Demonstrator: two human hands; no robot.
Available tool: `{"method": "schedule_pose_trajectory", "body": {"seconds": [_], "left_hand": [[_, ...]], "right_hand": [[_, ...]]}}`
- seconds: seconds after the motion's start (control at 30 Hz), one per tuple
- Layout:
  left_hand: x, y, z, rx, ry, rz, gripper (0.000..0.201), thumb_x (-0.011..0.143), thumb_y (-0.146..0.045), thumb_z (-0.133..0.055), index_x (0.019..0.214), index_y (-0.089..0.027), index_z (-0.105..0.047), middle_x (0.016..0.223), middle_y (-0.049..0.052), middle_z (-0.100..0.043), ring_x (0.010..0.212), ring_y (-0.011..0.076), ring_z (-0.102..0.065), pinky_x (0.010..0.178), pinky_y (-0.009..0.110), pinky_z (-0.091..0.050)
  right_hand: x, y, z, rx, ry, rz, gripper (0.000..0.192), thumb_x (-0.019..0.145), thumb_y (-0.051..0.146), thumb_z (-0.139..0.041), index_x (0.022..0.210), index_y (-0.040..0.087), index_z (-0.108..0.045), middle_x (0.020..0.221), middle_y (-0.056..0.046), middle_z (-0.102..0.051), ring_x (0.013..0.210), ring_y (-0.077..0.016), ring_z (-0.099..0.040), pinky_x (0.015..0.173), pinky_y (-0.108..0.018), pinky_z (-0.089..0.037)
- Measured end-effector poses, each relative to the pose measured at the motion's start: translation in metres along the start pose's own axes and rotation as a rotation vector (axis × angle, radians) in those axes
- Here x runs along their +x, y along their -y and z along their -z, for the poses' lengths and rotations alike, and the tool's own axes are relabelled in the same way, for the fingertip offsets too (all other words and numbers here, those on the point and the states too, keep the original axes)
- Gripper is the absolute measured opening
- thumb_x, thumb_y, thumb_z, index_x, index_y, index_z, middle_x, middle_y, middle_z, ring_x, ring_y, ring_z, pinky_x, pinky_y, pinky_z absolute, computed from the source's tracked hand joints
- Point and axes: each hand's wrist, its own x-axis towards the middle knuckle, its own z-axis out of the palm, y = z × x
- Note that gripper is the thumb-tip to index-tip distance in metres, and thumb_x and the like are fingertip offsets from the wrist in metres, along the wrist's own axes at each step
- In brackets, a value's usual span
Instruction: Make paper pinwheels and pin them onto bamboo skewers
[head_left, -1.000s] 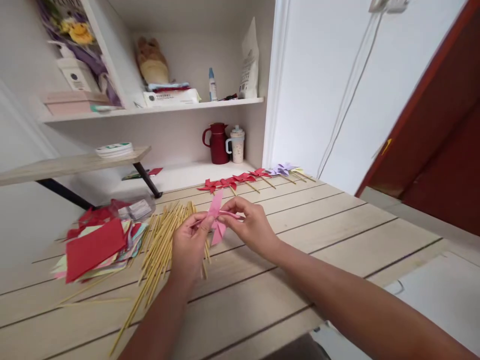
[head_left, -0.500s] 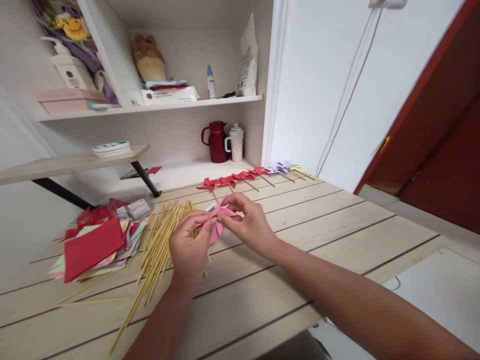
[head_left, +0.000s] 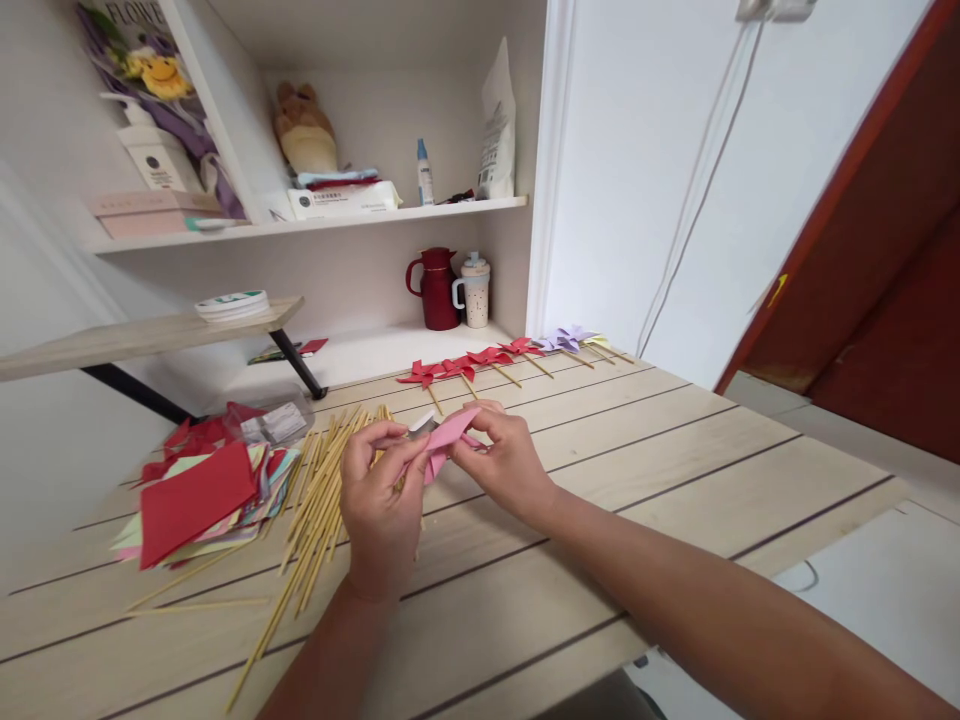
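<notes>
You hold a folded pink paper piece (head_left: pixel 448 436) between both hands, just above the wooden desk (head_left: pixel 675 450) and close to its middle. Your left hand (head_left: pixel 382 500) pinches the piece's left side, fingers curled in and the thumb pressed toward the fold; whether a stick sits in that grip is too hidden to tell. Your right hand (head_left: pixel 504 460) closes on the right side, its fingertips meeting on the pink flap, so both hands are narrowed onto the paper and neither is spread. Just beside your left hand, and partly under it, lies a loose bundle of bamboo sticks (head_left: pixel 319 500) fanned out across the desk planks, with a few strays running toward the near edge. Left of the sticks sits a heap of coloured paper squares (head_left: pixel 199 495), a red sheet on top, with a clear plastic packet (head_left: pixel 277 420) behind it. Beyond your hands, near the far edge of the desk, a row of finished pinwheels on sticks lies side by side: red pinwheels (head_left: pixel 457 368) on the left, then a purple pinwheel (head_left: pixel 564 338) toward the right. Past them, in the white shelf's lower bay, a dark red jug (head_left: pixel 437 288) stands just beside a pale lidded mug (head_left: pixel 474 290). On the shelf above stand a small bottle (head_left: pixel 424 172) and a white pouch (head_left: pixel 496 125).
</notes>
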Motion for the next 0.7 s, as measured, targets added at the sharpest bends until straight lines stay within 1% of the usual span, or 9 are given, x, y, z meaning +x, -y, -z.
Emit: {"method": "schedule_pose_trajectory", "body": {"seconds": [0.1,0.17,0.23,0.33,0.43,0.5,0.57,0.63,0.7], "left_hand": [[0.001,0.0,0.002,0.045,-0.006,-0.071,0.013,0.086,-0.01,-0.072,0.094,-0.021,-0.075,0.109,0.005,-0.061,0.087,0.0153,-0.063,0.075,0.031,-0.054],[0.002,0.002,0.003,0.089,-0.006,-0.123,0.018,0.087,-0.011,-0.072,0.101,-0.022,-0.075,0.109,0.006,-0.062,0.09,0.0171,-0.063,0.08,0.035,-0.054],[0.004,0.005,0.003,0.127,-0.007,-0.164,0.03,0.088,-0.014,-0.072,0.116,-0.024,-0.072,0.109,0.007,-0.063,0.096,0.0204,-0.064,0.086,0.038,-0.053],[0.005,0.01,0.002,0.152,0.001,-0.2,0.056,0.088,-0.017,-0.073,0.141,-0.025,-0.057,0.111,0.009,-0.067,0.102,0.0235,-0.065,0.091,0.04,-0.051],[0.006,0.011,0.002,0.143,0.013,-0.183,0.071,0.087,-0.02,-0.075,0.151,-0.026,-0.046,0.119,0.011,-0.069,0.105,0.0245,-0.066,0.094,0.04,-0.049],[0.006,0.01,0.003,0.14,0.013,-0.14,0.067,0.086,-0.023,-0.077,0.147,-0.025,-0.05,0.12,0.012,-0.07,0.107,0.0254,-0.066,0.095,0.041,-0.047],[0.006,0.009,0.004,0.154,0.015,-0.119,0.054,0.085,-0.027,-0.078,0.137,-0.025,-0.06,0.115,0.011,-0.073,0.104,0.0258,-0.067,0.097,0.042,-0.045],[0.007,0.009,0.005,0.176,0.034,-0.147,0.04,0.086,-0.028,-0.077,0.125,-0.025,-0.068,0.104,0.008,-0.076,0.096,0.0247,-0.068,0.098,0.043,-0.043],[0.007,0.01,0.004,0.193,0.058,-0.193,0.031,0.087,-0.028,-0.076,0.118,-0.025,-0.07,0.096,0.005,-0.077,0.09,0.0233,-0.068,0.098,0.042,-0.041]], "right_hand": [[0.0,0.0,0.0,-0.007,-0.024,0.058,0.019,0.083,0.007,-0.061,0.076,0.022,-0.071,0.07,0.001,-0.065,0.074,-0.017,-0.055,0.075,-0.031,-0.042],[0.0,0.0,0.0,0.0,-0.022,0.079,0.019,0.084,0.007,-0.062,0.08,0.022,-0.071,0.072,0.002,-0.067,0.075,-0.0168,-0.057,0.078,-0.032,-0.042],[0.0,-0.001,0.0,0.005,-0.018,0.079,0.018,0.085,0.008,-0.063,0.082,0.023,-0.071,0.075,0.002,-0.07,0.076,-0.017,-0.058,0.079,-0.032,-0.042],[0.0,-0.002,0.0,0.006,-0.024,0.06,0.014,0.087,0.012,-0.065,0.081,0.024,-0.07,0.076,0.001,-0.071,0.078,-0.0184,-0.06,0.079,-0.034,-0.043],[0.001,-0.003,0.0,-0.002,-0.024,0.037,0.011,0.088,0.017,-0.067,0.081,0.025,-0.07,0.077,-0.001,-0.072,0.08,-0.0205,-0.061,0.078,-0.035,-0.044],[0.001,-0.002,0.001,-0.003,-0.023,0.021,0.011,0.088,0.018,-0.066,0.081,0.026,-0.071,0.078,-0.001,-0.073,0.081,-0.0214,-0.062,0.078,-0.036,-0.045],[0.0,-0.002,0.001,0.005,-0.027,0.005,0.011,0.088,0.019,-0.066,0.082,0.026,-0.071,0.08,-0.002,-0.074,0.082,-0.0219,-0.063,0.079,-0.037,-0.046],[0.0,-0.002,0.001,0.013,-0.031,-0.011,0.009,0.087,0.02,-0.066,0.082,0.026,-0.071,0.08,-0.002,-0.074,0.082,-0.0219,-0.064,0.08,-0.037,-0.046],[0.0,-0.002,0.001,0.041,-0.029,-0.031,0.008,0.087,0.022,-0.067,0.082,0.025,-0.071,0.08,-0.002,-0.074,0.083,-0.0216,-0.064,0.08,-0.036,-0.047]]}}
